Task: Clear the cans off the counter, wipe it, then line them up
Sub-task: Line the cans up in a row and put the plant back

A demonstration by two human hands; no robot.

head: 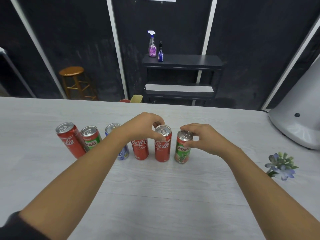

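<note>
Several cans stand in a row across the pale wooden counter (155, 187). From the left: a red Coca-Cola can (70, 140), a green Milo can (90, 136), a blue-and-white can (123, 153) partly hidden by my left forearm, a red Coca-Cola can (140, 148) and another red Coca-Cola can (162, 146). At the right end is a green Milo can (183, 148). My left hand (145, 126) pinches the top rim of the rightmost Coca-Cola can. My right hand (202, 137) grips the top of the right Milo can.
A blue artificial flower (281, 165) lies on the counter at the right. A grey appliance base (297, 118) stands at the far right corner. Beyond the counter are a wooden stool (74, 78) and a dark shelf (181, 62) with two spray bottles (153, 45).
</note>
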